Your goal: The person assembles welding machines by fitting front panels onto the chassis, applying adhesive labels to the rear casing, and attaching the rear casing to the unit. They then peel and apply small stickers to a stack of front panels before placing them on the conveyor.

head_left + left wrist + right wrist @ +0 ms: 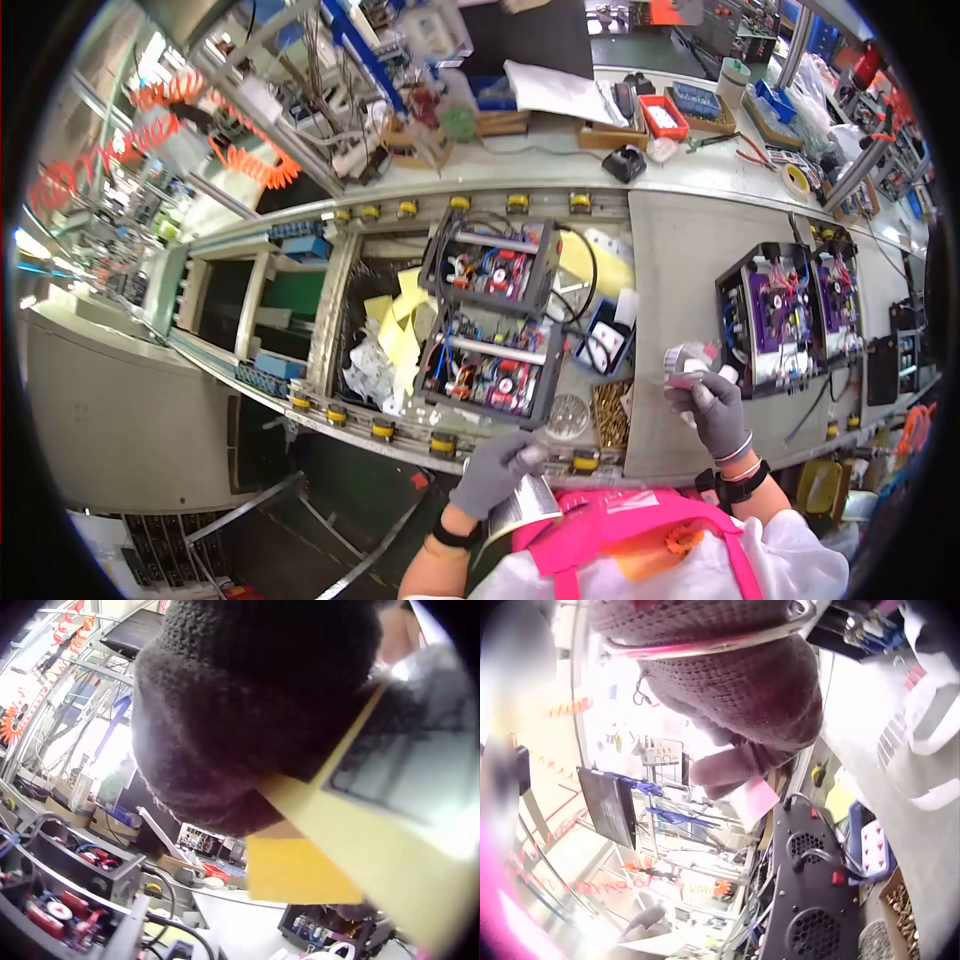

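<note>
My left hand (500, 472), in a grey knitted glove, holds a yellow-edged sheet (524, 503) low in front of the pink apron. In the left wrist view that sheet (375, 832) has a dark, shiny panel and slants down from the fingers; an orange-yellow piece (296, 871) hangs beside it. Over the grey mat, my gloved right hand (712, 410) pinches a small, pale pinkish slip (757, 801) at the fingertips. Rolls of white label tape (686, 358) sit right beyond those fingers. The left hand is nearest to a black-framed electronics unit (490, 370).
A second open unit (490, 262) stands behind the first, and purple-lined units (775, 310) stand at right on the grey mat (670, 260). A box of brass screws (610, 412), a clear round dish (568, 415) and a blue bin (605, 335) lie between. Yellow paper (400, 340) is at left.
</note>
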The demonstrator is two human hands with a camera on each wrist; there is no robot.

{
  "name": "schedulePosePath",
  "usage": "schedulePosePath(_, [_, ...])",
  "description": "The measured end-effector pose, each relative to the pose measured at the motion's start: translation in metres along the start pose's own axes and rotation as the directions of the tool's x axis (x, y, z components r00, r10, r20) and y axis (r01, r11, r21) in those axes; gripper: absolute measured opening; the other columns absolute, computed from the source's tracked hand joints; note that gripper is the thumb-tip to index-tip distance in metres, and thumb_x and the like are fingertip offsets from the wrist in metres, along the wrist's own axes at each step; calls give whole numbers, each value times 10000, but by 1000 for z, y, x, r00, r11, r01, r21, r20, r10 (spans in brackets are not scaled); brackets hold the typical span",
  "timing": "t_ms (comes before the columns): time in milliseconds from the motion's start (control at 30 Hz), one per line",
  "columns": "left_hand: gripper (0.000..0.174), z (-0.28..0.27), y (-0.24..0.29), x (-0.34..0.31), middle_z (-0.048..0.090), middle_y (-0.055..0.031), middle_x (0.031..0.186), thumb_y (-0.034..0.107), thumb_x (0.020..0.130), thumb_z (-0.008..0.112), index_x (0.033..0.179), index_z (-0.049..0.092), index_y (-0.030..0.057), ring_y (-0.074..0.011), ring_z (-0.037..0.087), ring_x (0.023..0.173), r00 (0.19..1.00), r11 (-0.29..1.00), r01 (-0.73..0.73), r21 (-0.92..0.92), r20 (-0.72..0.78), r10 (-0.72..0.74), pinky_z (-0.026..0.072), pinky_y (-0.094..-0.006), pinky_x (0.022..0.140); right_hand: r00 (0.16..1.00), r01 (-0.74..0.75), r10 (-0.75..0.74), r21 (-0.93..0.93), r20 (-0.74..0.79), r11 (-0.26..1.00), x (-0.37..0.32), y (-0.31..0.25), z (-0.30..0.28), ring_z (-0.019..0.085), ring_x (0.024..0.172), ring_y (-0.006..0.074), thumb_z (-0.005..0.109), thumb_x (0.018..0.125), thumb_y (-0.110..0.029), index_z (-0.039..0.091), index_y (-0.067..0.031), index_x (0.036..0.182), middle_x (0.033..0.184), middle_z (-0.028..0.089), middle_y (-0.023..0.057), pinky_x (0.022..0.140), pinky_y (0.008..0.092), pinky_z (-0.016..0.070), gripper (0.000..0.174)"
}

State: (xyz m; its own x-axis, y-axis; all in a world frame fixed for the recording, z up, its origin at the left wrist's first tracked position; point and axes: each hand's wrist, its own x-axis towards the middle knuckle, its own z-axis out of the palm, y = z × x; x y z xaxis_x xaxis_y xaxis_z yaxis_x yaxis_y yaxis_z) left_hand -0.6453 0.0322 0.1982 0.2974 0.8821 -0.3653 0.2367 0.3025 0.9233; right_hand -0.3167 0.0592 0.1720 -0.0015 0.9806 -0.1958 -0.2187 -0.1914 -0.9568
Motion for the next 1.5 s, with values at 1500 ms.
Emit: schedulePosePath(1500, [634, -151, -83, 60, 632, -90, 846, 234, 660, 788, 1224, 521, 123, -302, 615, 773, 845, 255, -520, 815, 447, 293, 475, -405, 640, 991, -52, 23, -212, -134, 976, -25, 252, 233, 594, 675, 131, 660, 854, -255, 673, -12, 1037, 745, 666, 95, 639, 291, 480, 304])
